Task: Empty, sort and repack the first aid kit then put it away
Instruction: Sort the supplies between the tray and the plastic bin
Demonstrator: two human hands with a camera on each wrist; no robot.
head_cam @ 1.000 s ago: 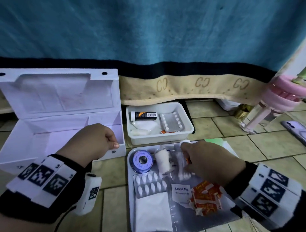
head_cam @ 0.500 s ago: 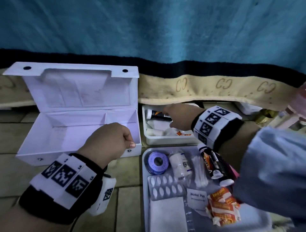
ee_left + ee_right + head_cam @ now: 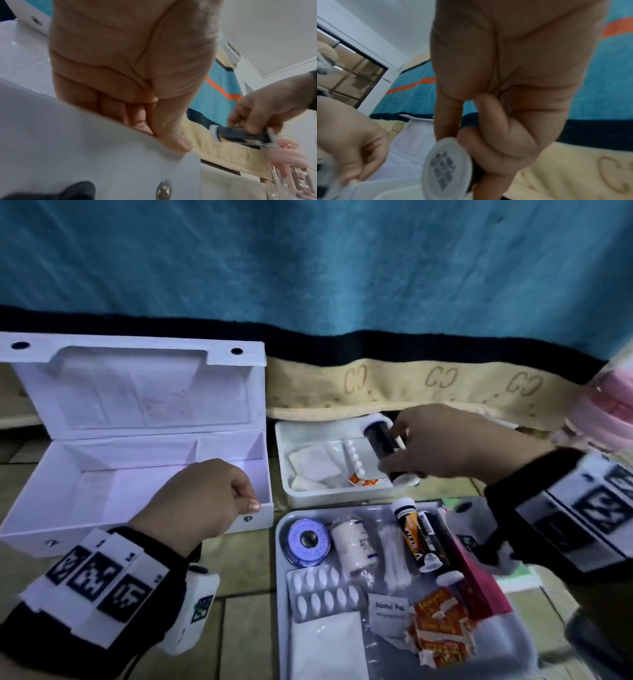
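The white first aid box stands open and empty on the floor at the left. My left hand grips its front wall near the right corner, thumb outside and fingers curled inside. My right hand holds a black tube with white caps, tilted above the white tub. The right wrist view shows the tube's end cap below the curled fingers. The tub holds gauze pads, a blister strip and an orange packet.
A grey tray in front carries a tape roll, bandage roll, cotton swabs, two tubes, blister packs, an alcohol pad and orange packets. A teal blanket hangs behind. A pink bottle stands far right.
My right hand left the tray, reached into the white tub and lifted the black tube out of it. My left hand kept its hold on the box.
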